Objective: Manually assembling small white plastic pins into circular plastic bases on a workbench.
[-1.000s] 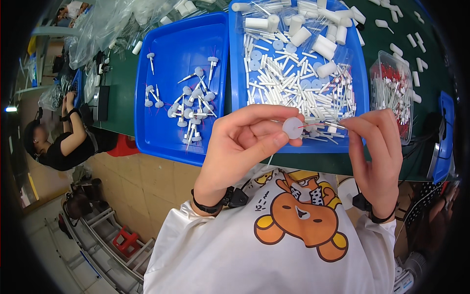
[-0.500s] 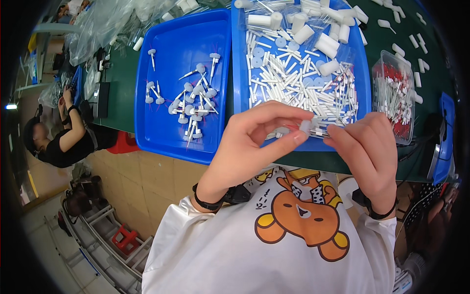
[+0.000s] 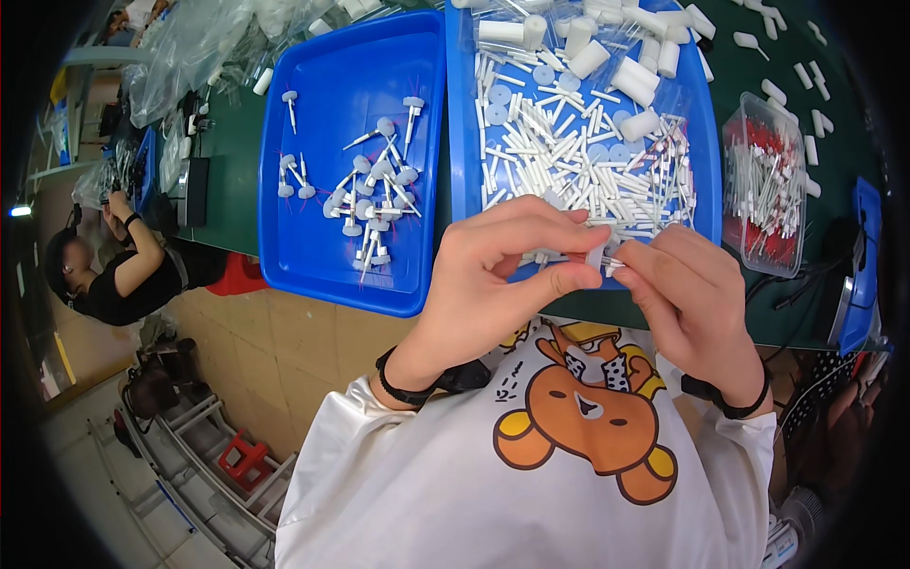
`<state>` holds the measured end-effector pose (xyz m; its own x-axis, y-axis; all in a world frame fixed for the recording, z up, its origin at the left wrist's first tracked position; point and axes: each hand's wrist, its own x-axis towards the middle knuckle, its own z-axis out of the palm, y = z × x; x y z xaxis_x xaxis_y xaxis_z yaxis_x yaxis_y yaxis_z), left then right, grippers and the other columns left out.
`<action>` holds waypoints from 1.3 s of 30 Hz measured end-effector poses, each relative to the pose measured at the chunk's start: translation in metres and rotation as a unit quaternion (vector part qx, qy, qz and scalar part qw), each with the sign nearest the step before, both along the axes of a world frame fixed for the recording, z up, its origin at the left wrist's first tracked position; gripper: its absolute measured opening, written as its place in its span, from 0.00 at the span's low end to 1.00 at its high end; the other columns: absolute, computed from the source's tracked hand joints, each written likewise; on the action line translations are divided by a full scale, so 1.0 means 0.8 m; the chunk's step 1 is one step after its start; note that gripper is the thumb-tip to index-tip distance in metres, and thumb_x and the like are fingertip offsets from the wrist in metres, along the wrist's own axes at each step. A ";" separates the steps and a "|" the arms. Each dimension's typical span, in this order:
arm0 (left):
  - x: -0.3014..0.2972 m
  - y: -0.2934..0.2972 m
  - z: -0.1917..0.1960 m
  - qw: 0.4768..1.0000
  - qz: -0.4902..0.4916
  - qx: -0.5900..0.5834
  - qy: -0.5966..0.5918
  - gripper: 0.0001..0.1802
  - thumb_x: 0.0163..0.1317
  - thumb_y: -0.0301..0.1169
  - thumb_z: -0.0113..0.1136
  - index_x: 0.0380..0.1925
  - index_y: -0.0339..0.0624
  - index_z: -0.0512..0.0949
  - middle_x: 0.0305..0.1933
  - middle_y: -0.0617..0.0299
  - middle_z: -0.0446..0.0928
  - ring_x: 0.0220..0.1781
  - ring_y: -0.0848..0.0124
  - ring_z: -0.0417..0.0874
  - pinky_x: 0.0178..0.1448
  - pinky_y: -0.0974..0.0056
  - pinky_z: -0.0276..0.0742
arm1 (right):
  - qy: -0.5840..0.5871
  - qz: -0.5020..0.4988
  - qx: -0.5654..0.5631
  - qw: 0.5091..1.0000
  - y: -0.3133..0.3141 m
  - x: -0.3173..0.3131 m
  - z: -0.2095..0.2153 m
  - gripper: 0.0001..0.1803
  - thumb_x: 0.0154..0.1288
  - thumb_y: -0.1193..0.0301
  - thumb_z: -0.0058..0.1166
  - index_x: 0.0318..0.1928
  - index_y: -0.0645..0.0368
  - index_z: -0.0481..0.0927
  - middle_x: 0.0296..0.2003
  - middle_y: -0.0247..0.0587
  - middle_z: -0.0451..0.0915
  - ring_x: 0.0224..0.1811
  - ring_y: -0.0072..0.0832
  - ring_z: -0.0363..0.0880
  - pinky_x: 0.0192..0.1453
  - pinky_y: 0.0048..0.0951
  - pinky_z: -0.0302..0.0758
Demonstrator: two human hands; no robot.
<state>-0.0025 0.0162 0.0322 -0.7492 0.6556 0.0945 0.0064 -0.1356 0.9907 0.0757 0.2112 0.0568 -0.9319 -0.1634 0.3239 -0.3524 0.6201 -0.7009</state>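
Between thumb and fingers, my left hand (image 3: 517, 256) pinches a small whitish disc (image 3: 595, 256) with thin red wires running back into the palm. My right hand (image 3: 687, 294) has closed on the thin white stem (image 3: 614, 264) at the disc's other side; its fingertips nearly meet the left ones. Both hands are over the near edge of the right blue tray (image 3: 464, 123), which bears loose white tubes (image 3: 550, 156), translucent discs and wired pieces. To the left, another blue tray (image 3: 313, 85) holds several disc-and-stem assemblies (image 3: 379, 171).
On the right stands a clear plastic box (image 3: 758, 180) of red-wired parts. White foam-like cylinders (image 3: 633, 81) lie in the right tray and across the green table (image 3: 223, 209). Plastic bags (image 3: 190, 57) are heaped at the far left. Another person (image 3: 133, 251) works at the left.
My right hand has moved left, up against the disc, and its fingers have shifted along the stem. The left hand still grips the disc in nearly the same place.
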 end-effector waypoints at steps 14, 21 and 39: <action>-0.016 -0.007 -0.003 0.976 0.072 -0.194 0.071 0.12 0.58 0.22 0.66 0.43 0.37 0.85 0.42 0.59 0.84 0.43 0.68 0.82 0.66 0.56 0.71 | -0.289 -0.136 -0.286 0.903 -0.017 -0.007 -0.032 0.10 0.66 0.71 0.61 0.39 0.67 0.84 0.26 0.36 0.78 0.26 0.21 0.74 0.32 0.25 0.70; -0.025 -0.040 -0.006 0.802 0.041 -0.449 0.391 0.08 0.52 0.25 0.69 0.34 0.45 0.84 0.61 0.57 0.72 0.65 0.50 0.65 0.68 0.50 0.62 | -0.087 -0.171 0.131 0.973 0.009 -0.004 -0.031 0.08 0.58 0.75 0.63 0.38 0.64 0.81 0.32 0.43 0.76 0.40 0.42 0.74 0.47 0.37 0.70; -0.015 -0.025 0.000 0.801 0.090 -0.428 0.408 0.12 0.47 0.20 0.69 0.32 0.39 0.77 0.55 0.57 0.75 0.63 0.54 0.69 0.65 0.52 0.64 | -0.014 -0.297 0.364 0.883 0.050 -0.004 -0.068 0.08 0.55 0.71 0.65 0.34 0.60 0.81 0.32 0.38 0.72 0.39 0.34 0.73 0.44 0.36 0.63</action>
